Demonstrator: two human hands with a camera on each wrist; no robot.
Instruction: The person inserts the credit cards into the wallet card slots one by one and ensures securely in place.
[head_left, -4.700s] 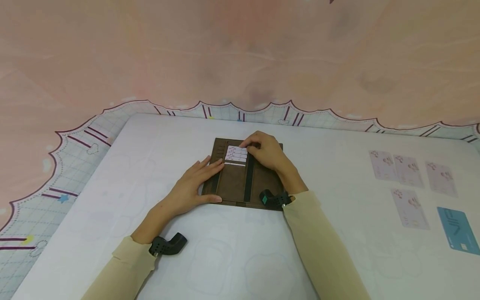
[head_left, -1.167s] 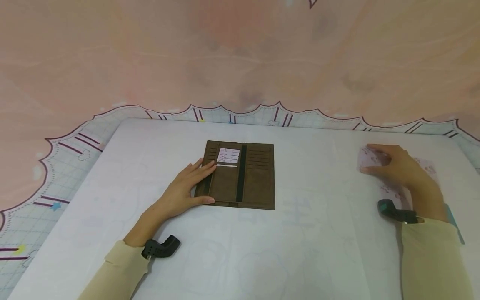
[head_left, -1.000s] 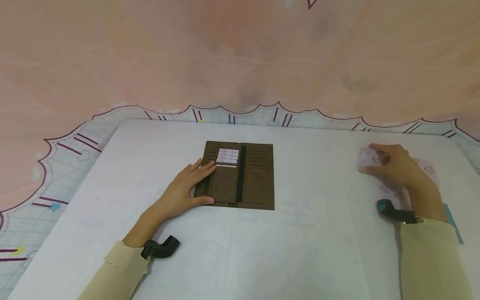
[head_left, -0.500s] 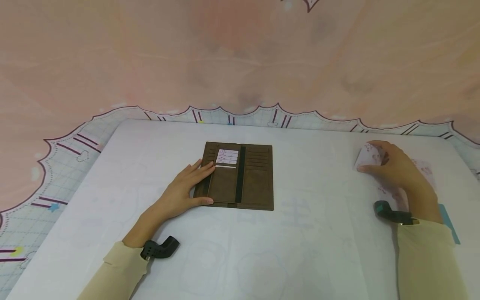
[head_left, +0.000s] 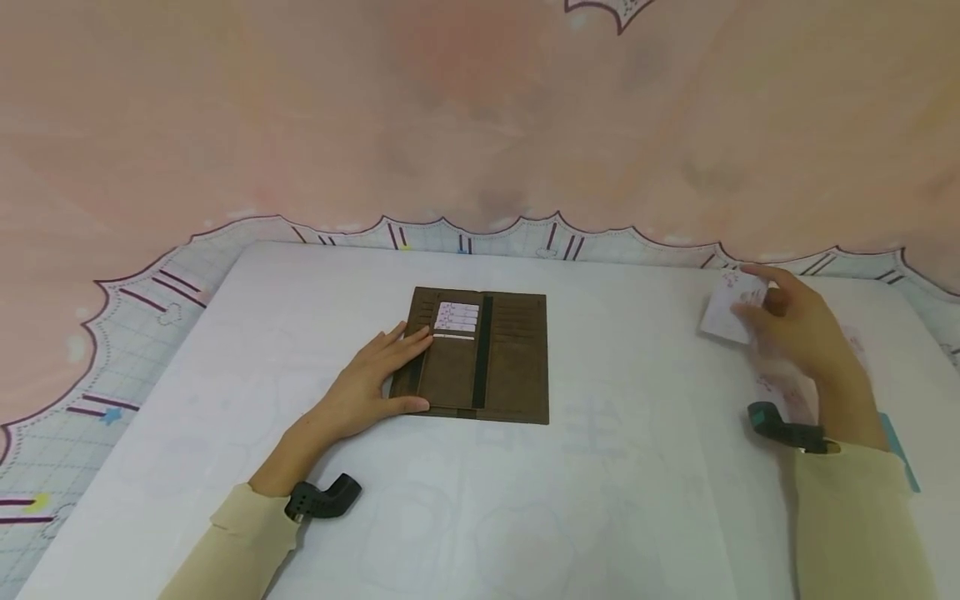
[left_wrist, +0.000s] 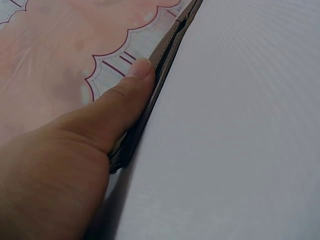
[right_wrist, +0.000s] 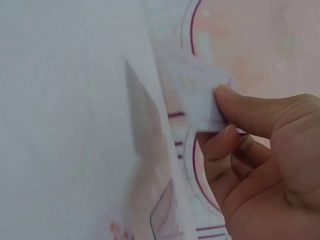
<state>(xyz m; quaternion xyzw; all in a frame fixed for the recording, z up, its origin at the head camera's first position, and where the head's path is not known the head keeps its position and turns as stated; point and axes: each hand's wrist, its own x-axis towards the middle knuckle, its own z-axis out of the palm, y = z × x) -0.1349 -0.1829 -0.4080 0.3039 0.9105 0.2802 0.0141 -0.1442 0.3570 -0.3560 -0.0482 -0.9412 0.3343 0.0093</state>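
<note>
A brown card wallet (head_left: 519, 375) lies spread out on the white table, with several pale printed cards (head_left: 456, 317) tucked into slots of its left panel. My left hand (head_left: 363, 383) rests on the wallet's left edge, fingers straight and spread; the left wrist view has the thumb (left_wrist: 125, 100) lying along the wallet's lower edge. Far to the right, my right hand (head_left: 798, 325) pinches a white card with pinkish print (head_left: 726, 310) between thumb and fingers. That card (right_wrist: 195, 100) is raised off the table in the right wrist view, its shadow below.
Under my right forearm, a pink-printed card (head_left: 772, 390) and another one (head_left: 855, 342) lie partly hidden. Most of a blue card (head_left: 900, 450) is covered by the right sleeve (head_left: 858, 517). A patterned cloth (head_left: 480, 125) hangs beyond the table's far edge.
My right hand has gone from the wallet's slots to the loose cards on the right, gripped one and lifted it from the table. My left hand has stayed on the wallet.
</note>
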